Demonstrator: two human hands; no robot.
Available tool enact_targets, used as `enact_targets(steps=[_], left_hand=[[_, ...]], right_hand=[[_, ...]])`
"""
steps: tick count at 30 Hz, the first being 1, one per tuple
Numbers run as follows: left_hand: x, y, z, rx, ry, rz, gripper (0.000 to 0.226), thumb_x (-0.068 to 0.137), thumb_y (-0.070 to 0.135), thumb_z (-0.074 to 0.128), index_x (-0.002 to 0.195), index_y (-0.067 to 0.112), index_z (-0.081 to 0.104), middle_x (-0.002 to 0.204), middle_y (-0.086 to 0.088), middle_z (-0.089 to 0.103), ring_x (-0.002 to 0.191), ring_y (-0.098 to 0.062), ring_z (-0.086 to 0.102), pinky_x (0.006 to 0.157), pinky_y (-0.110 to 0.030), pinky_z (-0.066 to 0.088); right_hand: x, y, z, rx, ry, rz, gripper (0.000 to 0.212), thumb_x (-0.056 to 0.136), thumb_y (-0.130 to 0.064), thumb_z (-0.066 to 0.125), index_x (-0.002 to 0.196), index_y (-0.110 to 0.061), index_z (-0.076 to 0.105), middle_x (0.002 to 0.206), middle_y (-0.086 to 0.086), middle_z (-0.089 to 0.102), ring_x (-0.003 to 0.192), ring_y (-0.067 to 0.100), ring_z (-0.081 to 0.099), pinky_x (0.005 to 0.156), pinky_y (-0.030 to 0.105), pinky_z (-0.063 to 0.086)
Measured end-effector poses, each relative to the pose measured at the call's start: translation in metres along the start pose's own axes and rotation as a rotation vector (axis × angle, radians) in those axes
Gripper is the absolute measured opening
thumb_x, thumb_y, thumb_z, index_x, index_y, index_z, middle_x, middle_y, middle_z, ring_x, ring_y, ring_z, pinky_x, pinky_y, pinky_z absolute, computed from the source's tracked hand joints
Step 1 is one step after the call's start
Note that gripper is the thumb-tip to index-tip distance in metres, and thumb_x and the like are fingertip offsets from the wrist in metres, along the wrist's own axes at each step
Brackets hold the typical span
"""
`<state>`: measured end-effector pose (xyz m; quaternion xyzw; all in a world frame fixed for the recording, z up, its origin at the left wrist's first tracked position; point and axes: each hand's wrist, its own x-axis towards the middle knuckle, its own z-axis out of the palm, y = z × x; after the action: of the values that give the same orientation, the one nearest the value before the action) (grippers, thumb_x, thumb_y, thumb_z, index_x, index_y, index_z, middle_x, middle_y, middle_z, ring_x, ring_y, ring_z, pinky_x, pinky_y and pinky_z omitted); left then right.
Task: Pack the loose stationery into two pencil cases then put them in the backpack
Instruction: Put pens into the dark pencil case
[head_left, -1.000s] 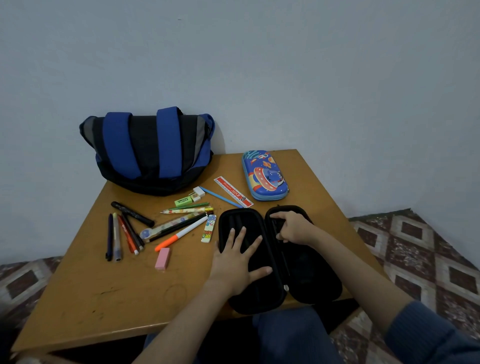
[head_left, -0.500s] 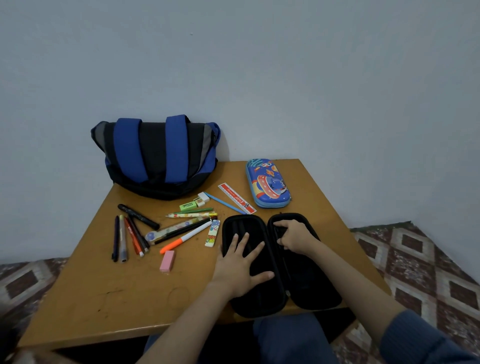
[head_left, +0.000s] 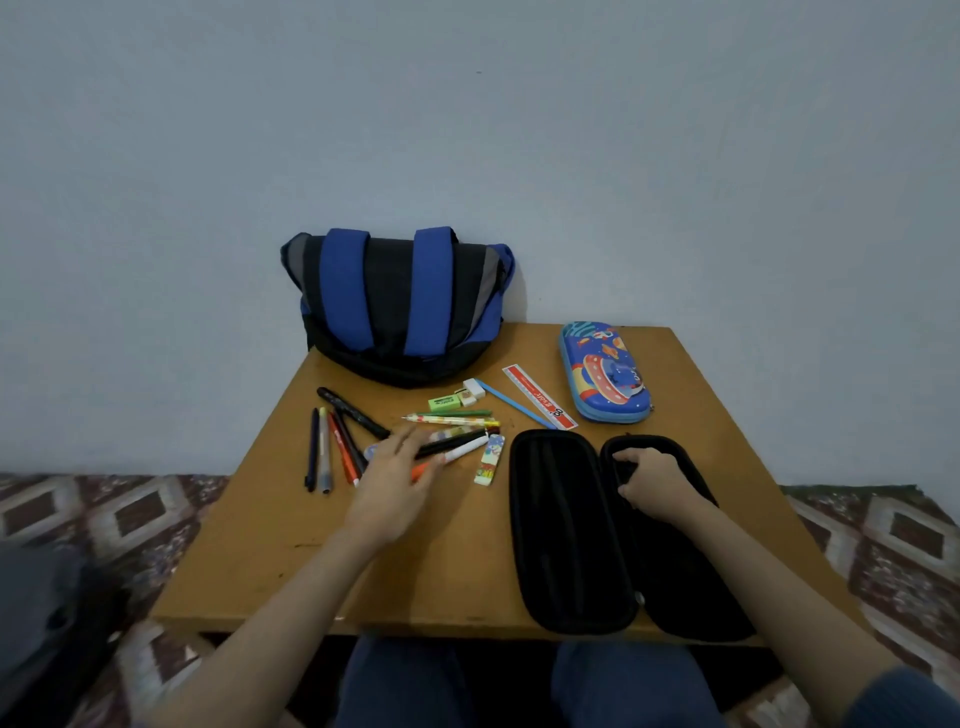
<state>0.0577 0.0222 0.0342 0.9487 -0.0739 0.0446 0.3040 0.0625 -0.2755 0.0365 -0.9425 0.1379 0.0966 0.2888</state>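
Black case (head_left: 566, 530) lies open flat at the table's (head_left: 415, 582) near right edge, and my right hand (head_left: 652, 483) has its fingers curled, gripping inside its right half. My left hand (head_left: 395, 488), fingers spread, is over the loose pens (head_left: 324, 452) left of it, blurred, so can't tell if it touches them. Blue case (head_left: 602, 371) lies closed behind, backpack (head_left: 400, 306) at the wall.

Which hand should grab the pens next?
Left. The left hand hovers right over the pens with straight fingers. The right hand is farther away and grips the open black case.
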Motion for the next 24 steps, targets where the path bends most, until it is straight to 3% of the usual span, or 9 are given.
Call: enact_targets(steps=[3,7,11,16,21,24], left_hand=[[-0.004,-0.035,-0.011,0.011,0.108,-0.126,0.045,0.096,0.035,0.045,0.137,0.017,0.045,0.148,-0.002,0.037,0.137,-0.018,0.03,0.113,-0.038,0.026],[-0.019,-0.07,-0.019,0.009,0.234,-0.283,0.045,0.096,0.027,0.048,0.137,0.01,0.045,0.148,-0.009,0.035,0.136,-0.024,0.03,0.112,-0.04,0.028],[-0.029,-0.098,-0.027,0.096,0.24,-0.37,0.048,0.097,0.025,0.044,0.141,0.007,0.038,0.153,-0.008,0.026,0.141,-0.026,0.023,0.114,-0.041,0.023],[-0.034,-0.12,-0.026,0.286,0.138,-0.366,0.049,0.1,0.03,0.031,0.146,0.011,0.031,0.154,-0.005,0.025,0.144,-0.024,0.017,0.118,-0.038,0.013],[-0.035,-0.119,-0.024,0.274,0.163,-0.346,0.047,0.1,0.027,0.032,0.145,0.012,0.031,0.154,-0.003,0.026,0.144,-0.023,0.016,0.118,-0.037,0.01],[-0.035,-0.119,-0.024,0.263,0.186,-0.355,0.046,0.1,0.026,0.032,0.144,0.013,0.034,0.153,-0.003,0.029,0.144,-0.022,0.018,0.119,-0.036,0.011]], right_hand=[[0.0,-0.001,-0.001,-0.063,0.004,-0.011,0.054,0.085,0.002,0.056,0.136,-0.011,0.047,0.131,0.015,0.053,0.111,0.027,0.057,0.087,0.026,0.046],[-0.002,-0.005,-0.006,-0.114,-0.006,0.002,0.051,0.083,-0.001,0.058,0.133,-0.012,0.051,0.128,0.012,0.056,0.106,0.024,0.057,0.083,0.026,0.045],[-0.001,-0.024,-0.01,-0.163,0.147,-0.055,0.037,0.081,-0.009,0.061,0.118,-0.006,0.061,0.103,0.011,0.066,0.099,0.026,0.06,0.079,0.031,0.05],[-0.007,-0.083,0.011,0.023,0.167,-0.198,0.031,0.087,-0.013,0.062,0.117,-0.007,0.062,0.103,0.008,0.067,0.096,0.018,0.061,0.087,0.03,0.049],[-0.012,-0.14,0.057,0.075,0.11,-0.374,0.016,0.086,-0.014,0.062,0.097,-0.007,0.071,0.09,0.004,0.068,0.085,0.014,0.06,0.073,0.024,0.046],[-0.014,-0.17,0.084,0.013,0.046,-0.431,0.015,0.088,-0.017,0.06,0.092,-0.009,0.072,0.092,0.004,0.069,0.086,0.012,0.058,0.071,0.024,0.045]])
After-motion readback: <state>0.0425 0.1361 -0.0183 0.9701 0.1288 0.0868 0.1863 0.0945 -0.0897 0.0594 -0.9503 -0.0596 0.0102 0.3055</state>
